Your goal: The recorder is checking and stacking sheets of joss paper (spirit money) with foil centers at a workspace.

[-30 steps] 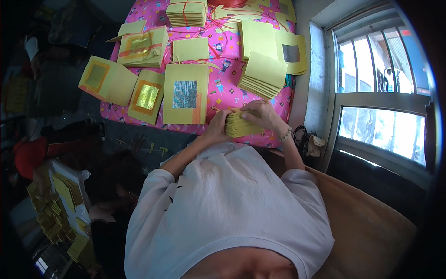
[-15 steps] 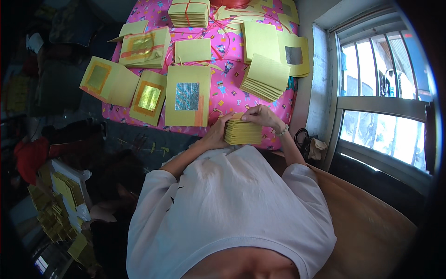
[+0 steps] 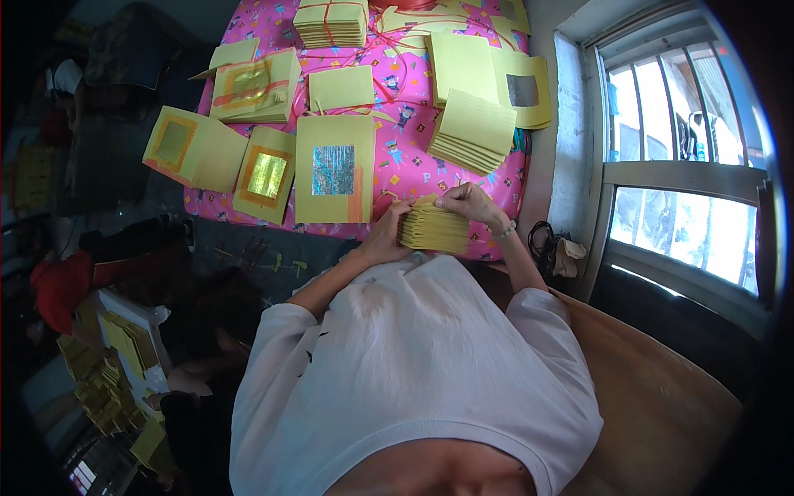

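Note:
Close to my chest, at the table's near edge, a thick bundle of folded yellow paper point(image 3: 437, 231) stands with its layered edges toward me. My left hand point(image 3: 387, 234) is wrapped around the bundle's left side. At its top right corner, my right hand point(image 3: 468, 203) pinches the upper sheets. Just beyond lies a fanned stack of folded yellow paper point(image 3: 473, 131). Left of my hands is a large yellow sheet with a silver foil square point(image 3: 333, 170), and beside it a smaller yellow sheet with a gold foil square point(image 3: 265, 176).
A pink patterned cloth point(image 3: 403, 165) covers the table. A bundle tied with red string point(image 3: 331, 23) sits at the back. To the right is a barred window point(image 3: 686, 124). At lower left, another person's red sleeve point(image 3: 62, 285) shows near a white box of yellow paper point(image 3: 132, 331).
My right hand has shifted slightly along the bundle's top edge. The left hand keeps its hold, and the whole view has tilted a little.

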A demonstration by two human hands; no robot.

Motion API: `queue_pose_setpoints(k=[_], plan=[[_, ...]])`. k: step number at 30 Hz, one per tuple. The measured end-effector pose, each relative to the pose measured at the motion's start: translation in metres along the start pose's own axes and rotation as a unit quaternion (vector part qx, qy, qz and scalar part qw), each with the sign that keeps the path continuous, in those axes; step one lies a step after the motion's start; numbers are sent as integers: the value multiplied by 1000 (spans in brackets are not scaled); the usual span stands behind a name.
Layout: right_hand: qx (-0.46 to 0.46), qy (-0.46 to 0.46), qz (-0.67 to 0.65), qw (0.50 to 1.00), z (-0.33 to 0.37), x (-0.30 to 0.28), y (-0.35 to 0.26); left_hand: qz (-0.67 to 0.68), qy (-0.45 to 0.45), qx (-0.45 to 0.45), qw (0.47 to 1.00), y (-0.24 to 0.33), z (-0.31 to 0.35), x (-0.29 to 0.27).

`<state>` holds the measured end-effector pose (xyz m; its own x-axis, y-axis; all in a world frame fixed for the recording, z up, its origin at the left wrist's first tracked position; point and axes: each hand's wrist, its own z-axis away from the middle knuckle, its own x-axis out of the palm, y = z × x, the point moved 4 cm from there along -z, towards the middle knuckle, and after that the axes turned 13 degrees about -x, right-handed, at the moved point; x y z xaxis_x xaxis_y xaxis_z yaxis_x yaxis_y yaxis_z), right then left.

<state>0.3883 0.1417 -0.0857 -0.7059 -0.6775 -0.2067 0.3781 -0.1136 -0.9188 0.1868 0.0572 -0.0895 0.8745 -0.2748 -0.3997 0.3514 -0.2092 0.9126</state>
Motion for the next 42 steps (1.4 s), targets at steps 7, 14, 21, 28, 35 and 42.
queue_pose_setpoints(k=[7,14,21,28,35,42], plan=[[-43,19,35,998,-1,4,-10,13,2,-73,997,2,-1,-3],[-57,42,105,992,-4,-7,-28,-85,-19,-68,994,6,-27,-6],[-228,396,151,876,25,-36,-81,240,27,-305,921,-27,-29,16],[-144,239,324,904,47,41,-77,474,2,-536,698,-32,-25,34],[-127,166,351,913,29,59,-32,424,49,-529,733,-82,-12,51],[-132,136,316,930,27,40,-27,517,50,-473,712,-67,-6,45]])
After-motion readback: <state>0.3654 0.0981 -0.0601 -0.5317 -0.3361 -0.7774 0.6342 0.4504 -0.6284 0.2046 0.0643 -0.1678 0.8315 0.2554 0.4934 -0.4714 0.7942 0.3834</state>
